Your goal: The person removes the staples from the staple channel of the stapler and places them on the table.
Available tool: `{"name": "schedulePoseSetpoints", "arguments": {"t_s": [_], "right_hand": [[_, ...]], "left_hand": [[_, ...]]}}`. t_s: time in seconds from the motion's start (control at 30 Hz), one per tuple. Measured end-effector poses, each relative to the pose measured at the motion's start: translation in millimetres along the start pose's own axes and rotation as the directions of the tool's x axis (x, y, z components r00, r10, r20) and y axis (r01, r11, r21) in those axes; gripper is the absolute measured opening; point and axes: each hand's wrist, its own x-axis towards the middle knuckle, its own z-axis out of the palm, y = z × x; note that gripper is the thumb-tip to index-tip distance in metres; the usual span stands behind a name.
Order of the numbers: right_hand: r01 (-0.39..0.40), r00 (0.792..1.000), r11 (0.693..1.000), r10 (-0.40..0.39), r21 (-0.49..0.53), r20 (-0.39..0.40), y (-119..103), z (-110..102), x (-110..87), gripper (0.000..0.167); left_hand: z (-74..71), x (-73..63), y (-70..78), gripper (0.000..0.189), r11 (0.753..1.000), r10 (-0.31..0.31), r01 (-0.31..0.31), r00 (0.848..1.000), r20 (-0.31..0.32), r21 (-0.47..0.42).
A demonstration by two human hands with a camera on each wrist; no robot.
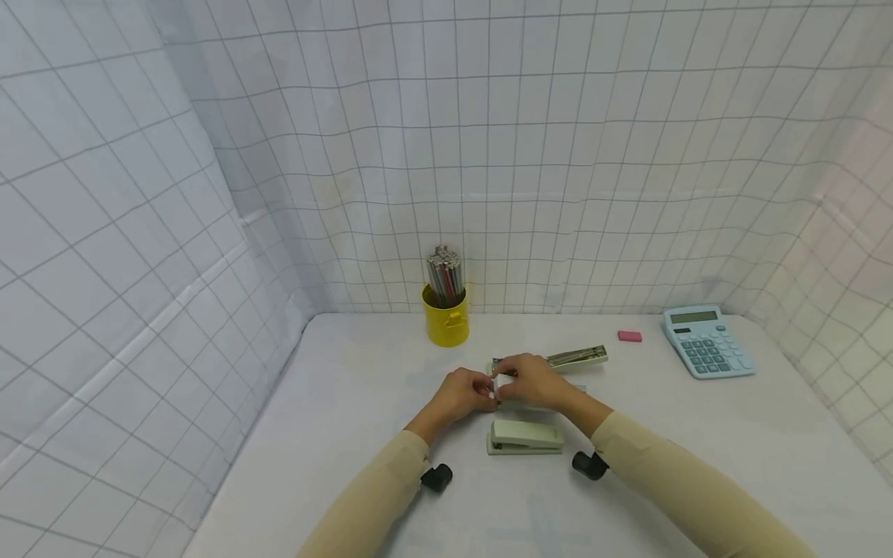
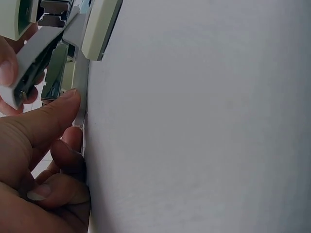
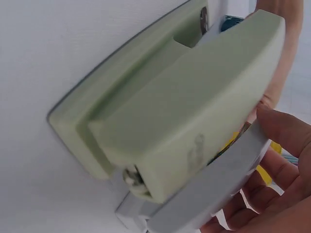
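In the head view, my left hand (image 1: 460, 391) and right hand (image 1: 533, 381) meet at a grey stapler (image 2: 39, 51), its upper arm swung up from the base. My right thumb and fingers grip the raised arm. At the base's front end, my left thumb presses on top while the other fingers curl beside and below it. A pale green stapler (image 1: 525, 436) lies just in front of both hands; it also fills much of the right wrist view. Behind the right hand lies a long pale piece (image 1: 579, 357) with a metal channel, partly hidden.
A yellow mug (image 1: 448, 324) stuffed with thin pencil-like sticks (image 1: 444, 271) stands at the back. Toward the back right lie a pink eraser-like block (image 1: 629, 336) and a light blue calculator (image 1: 708, 345). A gridded white cloth wall (image 1: 488, 155) rises behind the table.
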Motion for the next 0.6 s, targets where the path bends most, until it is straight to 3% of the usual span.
{"name": "schedulePoseSetpoints", "arguments": {"t_s": [0.27, 0.6], "right_hand": [[-0.027, 0.999, 0.997, 0.029, 0.077, -0.031, 0, -22, -15.4, 0.035], [0.032, 0.997, 0.981, -0.018, 0.192, -0.073, 8, -41, -38.6, 0.04]], "left_hand": [[-0.9, -1.1, 2.7, 0.024, 1.0, -0.013, 0.013, 1.0, -0.002, -0.016], [-2.2, -3.3, 4.0, 0.024, 1.0, -0.016, 0.016, 1.0, 0.002, -0.007]]}}
